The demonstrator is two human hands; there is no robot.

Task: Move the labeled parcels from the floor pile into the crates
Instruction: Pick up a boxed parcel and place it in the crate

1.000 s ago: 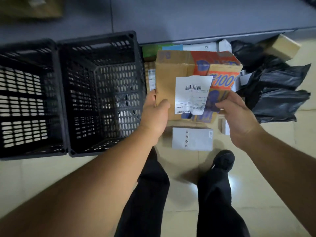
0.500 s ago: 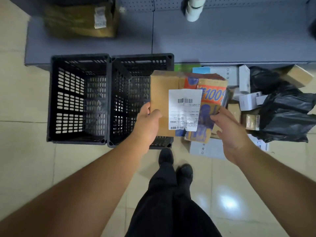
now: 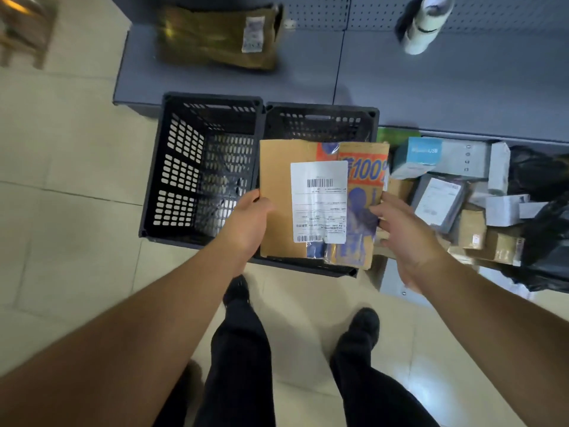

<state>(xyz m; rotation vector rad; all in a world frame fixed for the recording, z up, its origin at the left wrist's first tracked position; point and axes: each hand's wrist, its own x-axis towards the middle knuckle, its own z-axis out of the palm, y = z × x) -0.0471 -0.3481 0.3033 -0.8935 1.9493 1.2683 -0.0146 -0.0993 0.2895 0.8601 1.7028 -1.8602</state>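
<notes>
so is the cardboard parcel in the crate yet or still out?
Out. The cardboard parcel is above the right crate, gripped by the left hand; right hand at its other edge.

Pale glossy floor tiles [image 3: 70, 167] — a low grey shelf [image 3: 431, 87] with pegboard backing [image 3: 332, 10] behind.

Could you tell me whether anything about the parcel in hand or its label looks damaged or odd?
The cardboard parcel over the right crate looks improvised from a reused printed box. Its white label sits across the seam between plain and printed panels, with its lower edge uneven. No tear or spill shows.
</notes>
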